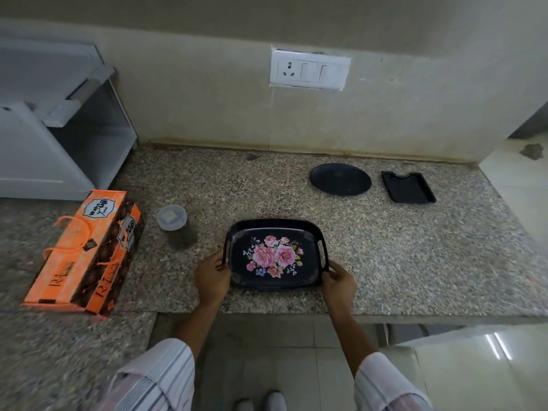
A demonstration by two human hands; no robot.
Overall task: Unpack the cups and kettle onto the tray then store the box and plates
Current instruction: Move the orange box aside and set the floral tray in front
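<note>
Left hand (212,275) and right hand (338,281) are gripping the black rectangular floral tray (275,223) by its handles near the granite counter's (415,247) front edge; best setting it flat, clear of the lip

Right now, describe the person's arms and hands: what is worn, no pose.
Both hands, the left hand and the right hand, are bare: no gloves, and no rings or watch that can be seen. The forearms are uncovered. Higher up, each arm wears a loose, pale sleeve with thin dark stripes, pushed or rolled back.
</note>
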